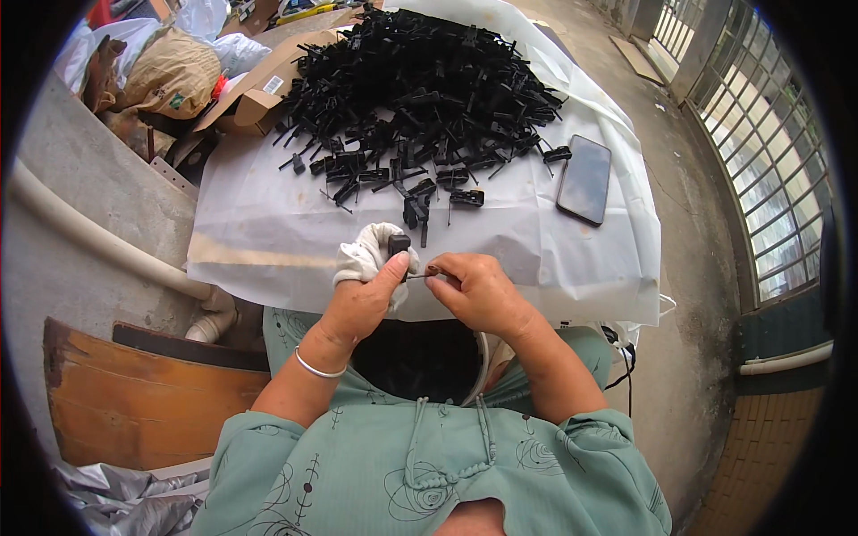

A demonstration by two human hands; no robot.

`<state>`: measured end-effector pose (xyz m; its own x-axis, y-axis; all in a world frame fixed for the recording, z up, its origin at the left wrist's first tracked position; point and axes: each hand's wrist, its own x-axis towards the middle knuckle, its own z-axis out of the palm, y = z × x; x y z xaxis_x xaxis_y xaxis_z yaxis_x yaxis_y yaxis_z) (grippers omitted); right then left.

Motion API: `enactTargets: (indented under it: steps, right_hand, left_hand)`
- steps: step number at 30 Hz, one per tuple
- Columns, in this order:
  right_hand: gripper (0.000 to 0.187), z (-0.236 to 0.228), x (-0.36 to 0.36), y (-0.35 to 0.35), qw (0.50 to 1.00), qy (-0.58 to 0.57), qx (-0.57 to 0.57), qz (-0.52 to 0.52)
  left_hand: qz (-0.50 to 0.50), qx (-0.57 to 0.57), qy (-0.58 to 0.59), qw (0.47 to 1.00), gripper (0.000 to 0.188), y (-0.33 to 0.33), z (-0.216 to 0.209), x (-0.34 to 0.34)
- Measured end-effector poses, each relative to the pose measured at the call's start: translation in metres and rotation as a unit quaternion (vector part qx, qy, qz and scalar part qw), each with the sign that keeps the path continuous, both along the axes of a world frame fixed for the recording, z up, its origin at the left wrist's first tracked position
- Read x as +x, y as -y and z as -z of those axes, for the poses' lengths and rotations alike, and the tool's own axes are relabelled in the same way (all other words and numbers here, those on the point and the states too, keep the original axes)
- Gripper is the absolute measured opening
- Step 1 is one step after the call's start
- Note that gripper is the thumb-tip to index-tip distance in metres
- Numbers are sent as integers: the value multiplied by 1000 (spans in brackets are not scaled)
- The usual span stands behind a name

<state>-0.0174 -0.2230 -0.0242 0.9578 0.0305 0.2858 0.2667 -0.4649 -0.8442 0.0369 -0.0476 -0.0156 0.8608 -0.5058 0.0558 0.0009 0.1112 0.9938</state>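
One white sheet [259, 237] covers the table; a big pile of black parts [420, 80] sits on it, beyond the hands. Bucket [485, 362] between the person's legs, below the table edge. Left hand [374, 284], partly in a white glove [359, 256], grips one black part [399, 243], its upper end poking out above the thumb. Right hand [478, 288], just right of that part, fingers pinched narrow on a thin rod [418, 276] pointing toward it; contact unclear. Phone [585, 179] lies right of the pile.
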Motion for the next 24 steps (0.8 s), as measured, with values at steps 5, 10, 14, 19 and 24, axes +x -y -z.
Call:
enactTargets:
  steps: [5, 10, 14, 19, 24]
  right_hand:
    - [10, 1, 3, 5, 993, 114, 31, 1]
    - [13, 0, 2, 1, 995, 1, 103, -14]
    - [12, 1, 1, 3, 995, 15, 98, -29]
    - [23, -3, 0, -2, 996, -11, 53, -75]
    - [23, 7, 0, -16, 998, 19, 50, -44]
  left_hand:
    - [17, 90, 8, 996, 29, 8, -16, -8]
    - [155, 63, -64, 984, 30, 4, -29, -15]
    - [110, 81, -3, 991, 27, 7, -16, -11]
    - [61, 132, 150, 978, 24, 11, -1, -11]
    - [32, 187, 248, 950, 23, 10, -4, -17]
